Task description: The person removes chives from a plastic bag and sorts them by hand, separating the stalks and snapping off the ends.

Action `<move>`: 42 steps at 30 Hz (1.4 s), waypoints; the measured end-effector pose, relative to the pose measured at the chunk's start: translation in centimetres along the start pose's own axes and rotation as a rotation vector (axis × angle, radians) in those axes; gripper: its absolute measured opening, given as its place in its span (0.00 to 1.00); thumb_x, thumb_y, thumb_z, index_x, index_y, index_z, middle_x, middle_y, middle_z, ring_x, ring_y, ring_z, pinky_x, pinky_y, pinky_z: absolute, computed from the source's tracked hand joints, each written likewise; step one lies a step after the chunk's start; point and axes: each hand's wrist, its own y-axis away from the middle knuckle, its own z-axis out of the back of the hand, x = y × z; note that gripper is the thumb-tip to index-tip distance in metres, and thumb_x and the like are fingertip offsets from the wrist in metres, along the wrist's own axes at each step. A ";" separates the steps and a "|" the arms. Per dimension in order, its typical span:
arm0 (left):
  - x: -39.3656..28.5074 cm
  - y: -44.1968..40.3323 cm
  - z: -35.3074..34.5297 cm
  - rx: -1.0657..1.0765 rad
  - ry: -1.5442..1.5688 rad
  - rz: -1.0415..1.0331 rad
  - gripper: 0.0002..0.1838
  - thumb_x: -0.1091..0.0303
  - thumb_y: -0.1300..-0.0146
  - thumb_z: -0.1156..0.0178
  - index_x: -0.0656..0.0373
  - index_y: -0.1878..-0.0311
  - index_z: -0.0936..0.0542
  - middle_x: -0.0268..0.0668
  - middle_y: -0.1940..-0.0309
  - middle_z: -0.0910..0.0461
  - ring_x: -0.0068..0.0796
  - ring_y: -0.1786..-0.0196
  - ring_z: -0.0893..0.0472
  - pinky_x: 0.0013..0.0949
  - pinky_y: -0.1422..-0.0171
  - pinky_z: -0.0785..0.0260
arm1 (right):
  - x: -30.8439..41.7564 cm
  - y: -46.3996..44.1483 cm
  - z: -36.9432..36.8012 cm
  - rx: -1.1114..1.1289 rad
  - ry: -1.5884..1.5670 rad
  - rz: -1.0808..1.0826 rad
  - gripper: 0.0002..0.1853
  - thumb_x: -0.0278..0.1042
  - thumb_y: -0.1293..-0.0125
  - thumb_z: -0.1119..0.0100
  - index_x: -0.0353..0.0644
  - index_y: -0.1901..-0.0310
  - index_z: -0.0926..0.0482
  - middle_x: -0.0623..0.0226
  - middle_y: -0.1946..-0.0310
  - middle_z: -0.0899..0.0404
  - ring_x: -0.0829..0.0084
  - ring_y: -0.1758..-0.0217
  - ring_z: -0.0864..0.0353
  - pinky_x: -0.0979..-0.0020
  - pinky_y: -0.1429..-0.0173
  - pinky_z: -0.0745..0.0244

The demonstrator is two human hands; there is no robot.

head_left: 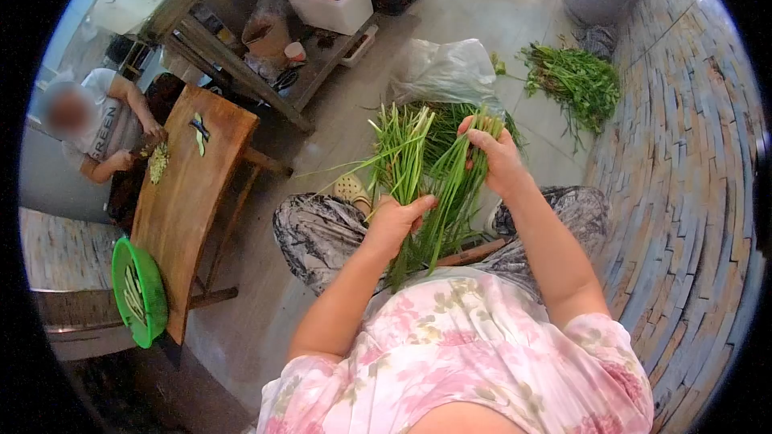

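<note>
Long thin green stalks fill both hands above my lap. My left hand [396, 223] is wrapped round the lower part of one bunch [402, 145], whose pale ends point up and away from me. Around the upper end of a second bunch [454, 181] my right hand [496, 158] is closed, and its leafy part hangs down towards my lap. The two bunches lie side by side. Behind them, more dark green stalks [450, 119] rest on the floor beside a clear plastic bag [447, 71].
Leafy greens [572, 84] lie by the stone-patterned wall [683, 193] at right. At left, a person [108, 116] works at a wooden table [193, 185] with chopped pieces; a green basket [153, 305] is at its near end. A shelf [322, 72] holds a white box [331, 6].
</note>
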 end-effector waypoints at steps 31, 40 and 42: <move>0.5 0.0 0.6 0.067 0.046 -0.107 0.14 0.66 0.47 0.34 0.61 0.60 0.24 0.35 0.71 0.21 0.21 0.77 0.30 0.25 0.74 0.38 | 1.1 -0.8 -5.3 -0.005 0.340 0.038 0.08 0.35 0.42 0.40 0.41 0.67 0.24 0.77 0.82 0.31 0.84 0.84 0.34 0.80 0.80 0.39; 0.6 -0.1 2.1 0.122 0.708 0.021 0.13 0.66 0.40 0.41 0.60 0.55 0.27 0.40 0.66 0.20 0.22 0.75 0.28 0.26 0.73 0.35 | 0.8 -0.7 -4.2 -0.031 0.105 -0.115 0.06 0.33 0.41 0.41 0.41 0.68 0.26 0.70 0.78 0.27 0.80 0.81 0.33 0.77 0.78 0.38; 0.6 -0.1 2.1 0.108 0.590 -0.031 0.14 0.66 0.41 0.41 0.59 0.54 0.27 0.37 0.67 0.20 0.22 0.75 0.28 0.27 0.73 0.35 | 0.7 -0.5 -4.1 -0.028 0.092 -0.115 0.06 0.32 0.42 0.41 0.41 0.67 0.27 0.70 0.78 0.26 0.80 0.80 0.33 0.77 0.78 0.38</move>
